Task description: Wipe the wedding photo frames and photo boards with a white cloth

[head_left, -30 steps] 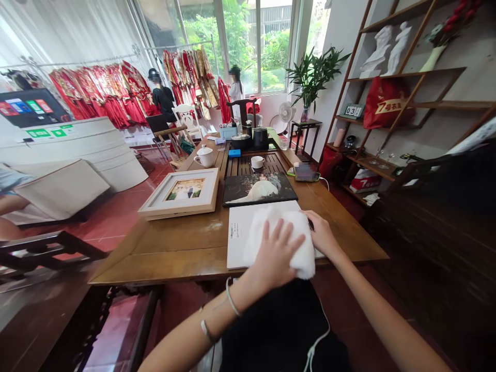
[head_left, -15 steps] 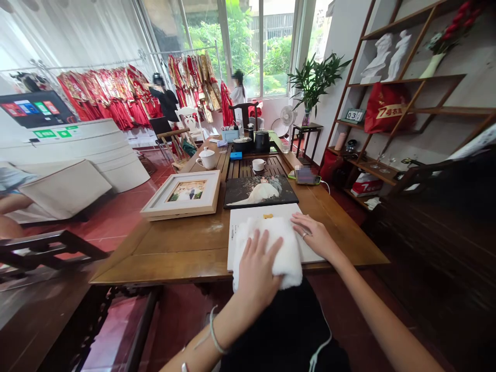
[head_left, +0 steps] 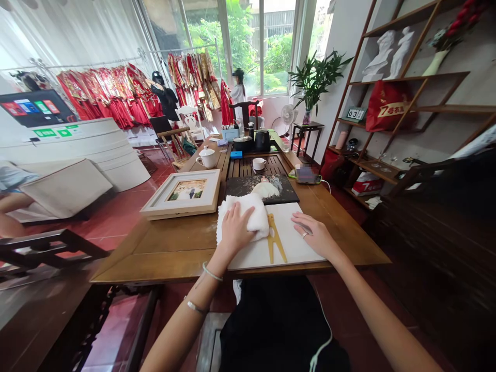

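In this red-floored room, we're seeing red garments (head_left: 108, 95) hanging at far left. On our brown wooden table (head_left: 155, 253), one framed photo (head_left: 186, 190) is lying left of one white cloth (head_left: 256, 211). Our left hand (head_left: 235, 230) is pressing it, fingers spread, one yellow stand (head_left: 276, 238) is lying on one white panel (head_left: 296, 245), and our right hand (head_left: 313, 233) is resting there, unclenched. One shelf unit (head_left: 434, 77) is standing rightmost.

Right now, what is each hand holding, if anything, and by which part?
The left hand lies over the middle of the white towel; whether it grips, I can't tell. The right hand rests at the right edge of the white board; no grip shows.
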`<act>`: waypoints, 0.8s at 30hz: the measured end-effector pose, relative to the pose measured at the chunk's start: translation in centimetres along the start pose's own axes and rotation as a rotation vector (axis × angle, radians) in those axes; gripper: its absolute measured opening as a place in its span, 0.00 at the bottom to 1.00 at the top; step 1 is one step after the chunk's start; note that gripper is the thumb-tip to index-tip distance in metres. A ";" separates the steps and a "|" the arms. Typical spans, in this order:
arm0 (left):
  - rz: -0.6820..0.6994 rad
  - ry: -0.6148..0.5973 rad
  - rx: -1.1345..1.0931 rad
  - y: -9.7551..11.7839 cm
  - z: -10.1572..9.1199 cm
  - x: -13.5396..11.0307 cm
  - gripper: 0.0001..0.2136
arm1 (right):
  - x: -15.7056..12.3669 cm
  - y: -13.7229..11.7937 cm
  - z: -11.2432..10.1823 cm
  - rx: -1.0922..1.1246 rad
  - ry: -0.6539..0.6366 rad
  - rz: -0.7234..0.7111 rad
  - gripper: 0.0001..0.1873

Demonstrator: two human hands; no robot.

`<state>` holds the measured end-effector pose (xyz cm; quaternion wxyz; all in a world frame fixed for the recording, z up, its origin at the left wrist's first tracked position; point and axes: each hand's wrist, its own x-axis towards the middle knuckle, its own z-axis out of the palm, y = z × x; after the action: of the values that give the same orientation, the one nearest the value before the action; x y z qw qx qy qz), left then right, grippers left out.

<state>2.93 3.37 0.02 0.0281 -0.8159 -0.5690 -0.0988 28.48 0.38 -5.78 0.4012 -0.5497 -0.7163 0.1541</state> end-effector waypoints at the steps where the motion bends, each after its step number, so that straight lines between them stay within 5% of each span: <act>1: 0.003 0.003 0.005 0.1 0.0 -0.2 0.32 | 0.0 0.0 0.0 0.002 0.001 -0.001 0.16; 16: 0.025 -0.034 -0.054 2.8 -1.3 -10.4 0.36 | 0.0 -0.1 0.1 0.032 0.033 -0.013 0.14; 20: 0.022 -0.066 -0.058 2.7 -1.6 -10.0 0.36 | 0.0 0.0 0.1 0.020 0.006 0.002 0.15; 24: 0.025 -0.102 -0.029 2.1 -1.8 -7.0 0.34 | 0.0 0.1 0.0 0.012 0.001 0.000 0.16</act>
<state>2.32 -4.14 0.61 -0.0115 -0.8273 -0.5578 -0.0652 28.48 0.43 -5.84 0.4049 -0.5474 -0.7150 0.1585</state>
